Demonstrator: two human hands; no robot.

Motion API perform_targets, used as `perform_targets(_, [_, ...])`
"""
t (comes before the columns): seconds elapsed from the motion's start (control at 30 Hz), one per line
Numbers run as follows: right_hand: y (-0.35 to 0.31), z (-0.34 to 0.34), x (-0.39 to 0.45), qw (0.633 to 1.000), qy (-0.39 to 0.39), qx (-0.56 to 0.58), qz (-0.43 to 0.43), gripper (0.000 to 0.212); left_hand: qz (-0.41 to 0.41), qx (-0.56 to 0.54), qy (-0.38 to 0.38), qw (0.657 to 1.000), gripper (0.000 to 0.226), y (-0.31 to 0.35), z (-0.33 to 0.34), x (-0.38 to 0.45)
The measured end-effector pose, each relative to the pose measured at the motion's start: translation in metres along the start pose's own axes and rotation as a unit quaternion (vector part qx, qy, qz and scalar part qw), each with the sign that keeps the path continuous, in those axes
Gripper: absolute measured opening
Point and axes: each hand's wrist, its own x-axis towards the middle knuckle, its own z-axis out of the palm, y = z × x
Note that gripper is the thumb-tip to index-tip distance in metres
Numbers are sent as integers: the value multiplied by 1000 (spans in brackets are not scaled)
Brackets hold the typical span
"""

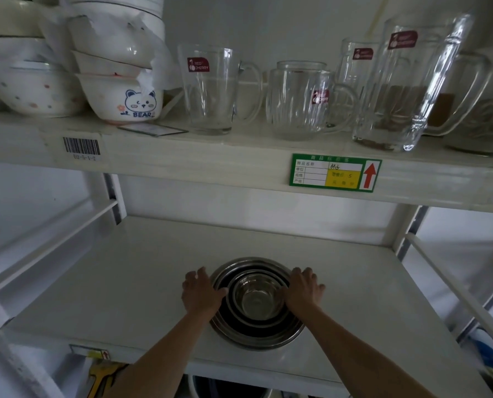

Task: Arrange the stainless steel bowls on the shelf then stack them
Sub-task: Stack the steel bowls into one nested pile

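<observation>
Several stainless steel bowls [255, 331] sit nested inside one another, smallest innermost, on the white lower shelf [130, 282] near its front edge. My left hand [200, 291] grips the left rim of the stack, its thumb hooked over the edge. My right hand [304, 288] grips the right rim, fingers curled over the outside. Both forearms reach in from below.
The upper shelf [211, 156] carries glass mugs [211, 90] and a tall glass pitcher [403, 90], with stacked ceramic bowls [119, 81] at the left. A green price label [335, 172] hangs on its front edge. Shelf uprights stand at both sides.
</observation>
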Motion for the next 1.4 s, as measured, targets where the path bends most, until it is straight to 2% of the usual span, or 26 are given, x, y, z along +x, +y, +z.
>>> perform_targets(0.07, [3,0,2,997,-36,42,58,68,-81,-57,-33,995,102,1,3,4])
perform_targets(0.13, [9,5,7,981,-90,119,121,80,-136,-97,-60,984,109,1,7,6])
perform_targets(0.23, [19,22,19,959,-141,195,147,94,-145,-78,-82,983,110,1,16,8])
perform_targets(0.33, [23,37,28,951,-143,226,157,100,-137,-62,-96,984,112,4,24,11])
perform_targets(0.43, [20,40,26,949,-127,237,163,95,-126,-59,-109,984,116,8,32,12])
perform_targets(0.6, [20,45,26,950,-112,235,171,80,-112,-66,-76,989,108,9,39,8])
perform_targets(0.73, [19,48,25,951,-95,237,172,74,-116,-82,-68,988,109,9,39,5])
perform_targets(1.4, [12,46,15,951,-51,221,210,69,-122,-78,-33,989,101,13,41,-3])
